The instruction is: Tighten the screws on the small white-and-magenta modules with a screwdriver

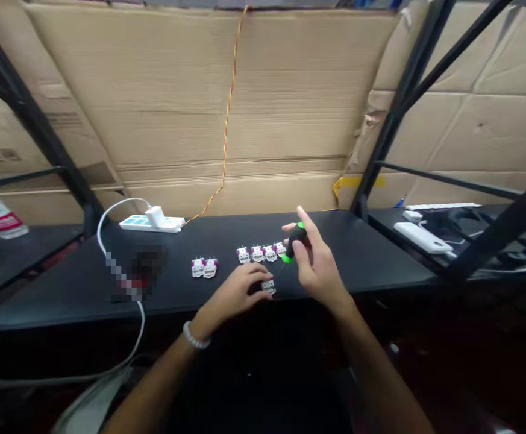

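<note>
My right hand [314, 259] grips a black and green screwdriver [295, 241], its index finger stretched out past the handle. The thin shaft slants down toward a small white part [269, 286] near the table's front edge; whether the tip touches it I cannot tell. Fingers of my left hand [240, 286] close around that white part from the left. Just beyond my hands lies a row of several similar white and purple parts [257, 254]. Two more white and purple parts [204, 267] sit side by side to the left.
A white power strip [167, 225] with a plugged-in charger [155, 216] stands at the back left, its white cable [100, 232] looping over the table [335, 241]. Black metal posts [387, 132] flank the table. A white device [422, 237] and cables lie at right.
</note>
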`<state>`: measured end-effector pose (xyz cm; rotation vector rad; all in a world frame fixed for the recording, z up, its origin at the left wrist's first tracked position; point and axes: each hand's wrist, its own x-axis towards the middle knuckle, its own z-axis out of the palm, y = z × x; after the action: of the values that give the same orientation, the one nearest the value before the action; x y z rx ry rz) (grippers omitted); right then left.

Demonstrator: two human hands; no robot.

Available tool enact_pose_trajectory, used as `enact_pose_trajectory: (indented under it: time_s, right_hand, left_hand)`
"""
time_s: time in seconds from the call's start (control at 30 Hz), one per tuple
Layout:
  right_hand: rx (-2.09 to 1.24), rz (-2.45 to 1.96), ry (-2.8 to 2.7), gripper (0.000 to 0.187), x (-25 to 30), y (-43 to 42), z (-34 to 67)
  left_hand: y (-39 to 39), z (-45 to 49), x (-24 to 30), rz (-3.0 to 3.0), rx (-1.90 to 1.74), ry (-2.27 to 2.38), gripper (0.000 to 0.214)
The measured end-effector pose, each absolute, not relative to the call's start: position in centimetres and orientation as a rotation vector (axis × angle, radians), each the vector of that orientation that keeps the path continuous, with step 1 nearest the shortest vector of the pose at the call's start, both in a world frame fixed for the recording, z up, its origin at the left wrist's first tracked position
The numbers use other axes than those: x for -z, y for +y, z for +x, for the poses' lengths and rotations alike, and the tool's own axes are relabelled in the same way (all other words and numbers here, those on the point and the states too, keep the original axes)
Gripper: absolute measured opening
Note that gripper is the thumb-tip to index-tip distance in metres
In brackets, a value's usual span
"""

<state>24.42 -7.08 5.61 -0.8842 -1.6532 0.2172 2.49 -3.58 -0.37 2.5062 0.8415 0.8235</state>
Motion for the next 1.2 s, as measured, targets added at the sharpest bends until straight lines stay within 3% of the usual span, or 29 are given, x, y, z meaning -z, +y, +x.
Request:
enact_pose_trajectory:
  time_s: [0.1,0.33,0.5,0.73,0.93,1.1,1.2]
  right_hand:
    - [-0.220,-0.829,-1.639,0.058,-5.7,-7.1,23.5]
    - [0.073,-0.879,-1.517,0.034,-7.1,-7.7,23.5]
    - [-0.143,-0.829,-1.612,0.043,-6.8,-7.2,24.0]
    - [0.077,-0.850,-1.570,0.035,-6.7,-7.0,23.3]
    - [-0.257,-0.771,-1.658,0.046,-6.7,-7.3,23.3]
    - [0.019,-0.833,-1.532,0.035,-6.8,-7.4,23.4]
    - [-0.077,-0.815,-1.558,0.039,-6.8,-7.3,23.4]
  left_hand:
    - [-3.5,2.5,0.5,2.486,-0.840,0.827,0.031]
    - [-3.3,2.4,0.6,2.469,-0.836,0.808,0.031]
    - [-3.3,2.4,0.5,2.464,-0.834,0.813,0.032]
    - [-3.3,2.4,0.5,2.488,-0.828,0.827,0.033]
    - [-3.2,2.4,0.6,2.487,-0.860,0.802,0.033]
    - [-3.2,2.4,0.7,2.491,-0.874,0.813,0.031]
    - [-3.2,2.4,0.7,2.484,-0.879,0.811,0.032]
